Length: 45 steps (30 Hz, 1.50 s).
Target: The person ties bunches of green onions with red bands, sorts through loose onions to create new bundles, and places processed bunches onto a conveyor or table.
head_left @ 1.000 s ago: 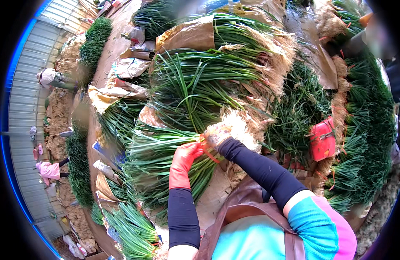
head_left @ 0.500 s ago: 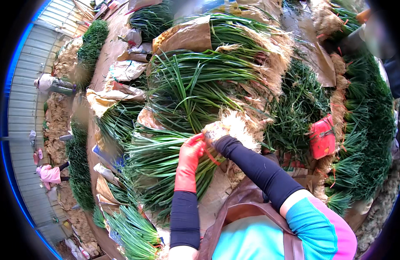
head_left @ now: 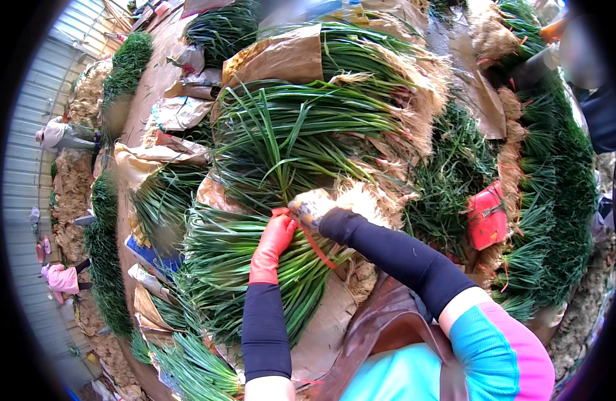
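A thick bundle of scallions (head_left: 234, 267) lies in front of me, leaves to the left and pale roots (head_left: 363, 200) to the right. A red tie strip (head_left: 319, 251) runs across its stems. At the strip's upper end, my left hand (head_left: 276, 235), in a red rubber glove, is closed with the fingertips pinched together. Pressed close beside it, my right hand (head_left: 313, 206), in a patterned glove, is closed at the same spot; its fingertips are partly hidden. Just beyond lies a large heap of loose scallions (head_left: 308, 113).
To the right are a red plastic container (head_left: 487, 215), loose green trimmings (head_left: 448, 167) and a long row of tied bundles (head_left: 555, 194). Brown paper (head_left: 281, 57) covers part of the far heap. Two people, one in pink (head_left: 62, 277), are at the far left.
Both hands have shifted slightly left, staying together at the tie. More of the red strip now shows across the stems. The whole view has moved a little.
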Motion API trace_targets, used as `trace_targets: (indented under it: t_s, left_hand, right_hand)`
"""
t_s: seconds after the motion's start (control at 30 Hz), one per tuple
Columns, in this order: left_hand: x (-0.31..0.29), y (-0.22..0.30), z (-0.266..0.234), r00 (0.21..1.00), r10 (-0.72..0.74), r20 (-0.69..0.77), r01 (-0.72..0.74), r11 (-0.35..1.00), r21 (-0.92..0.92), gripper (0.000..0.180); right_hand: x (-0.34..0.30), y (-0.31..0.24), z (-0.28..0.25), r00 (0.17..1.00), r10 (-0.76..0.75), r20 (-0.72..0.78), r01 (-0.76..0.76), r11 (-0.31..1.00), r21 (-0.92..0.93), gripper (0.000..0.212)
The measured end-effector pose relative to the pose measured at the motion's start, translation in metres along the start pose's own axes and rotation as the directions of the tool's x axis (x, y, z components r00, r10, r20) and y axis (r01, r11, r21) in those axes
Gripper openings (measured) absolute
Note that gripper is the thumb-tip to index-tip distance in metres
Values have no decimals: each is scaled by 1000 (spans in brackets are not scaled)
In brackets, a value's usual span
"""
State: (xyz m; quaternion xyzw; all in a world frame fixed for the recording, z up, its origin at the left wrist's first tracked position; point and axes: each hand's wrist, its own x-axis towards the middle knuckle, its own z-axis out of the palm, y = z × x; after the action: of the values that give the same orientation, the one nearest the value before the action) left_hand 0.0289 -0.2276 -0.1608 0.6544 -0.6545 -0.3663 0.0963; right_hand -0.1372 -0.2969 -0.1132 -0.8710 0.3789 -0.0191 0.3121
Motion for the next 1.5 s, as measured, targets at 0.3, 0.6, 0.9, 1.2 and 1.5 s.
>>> trace_targets:
  t_s: [0.3,0.6,0.9,1.2,1.5]
  left_hand:
    - [-19,70,-2,969,-225,101,115,49,-992,14]
    - [-80,127,19,958,-42,-282,159,901,403,94]
    - [-61,27,88,955,31,-295,250,450,857,58]
    - [-54,93,42,979,-131,-157,195,833,518,112]
    - [-26,78,-1,987,-160,-7,159,970,183,111]
  right_hand:
    - [56,42,37,917,35,398,-30,999,-19,28]
    - [53,30,8,938,149,314,-292,827,480,44]
    - [-111,-52,45,997,-79,-7,68,800,596,33]
    - [-107,-8,-5,971,172,163,-127,958,-256,30]
    - [2,16,51,976,130,-174,139,243,960,18]
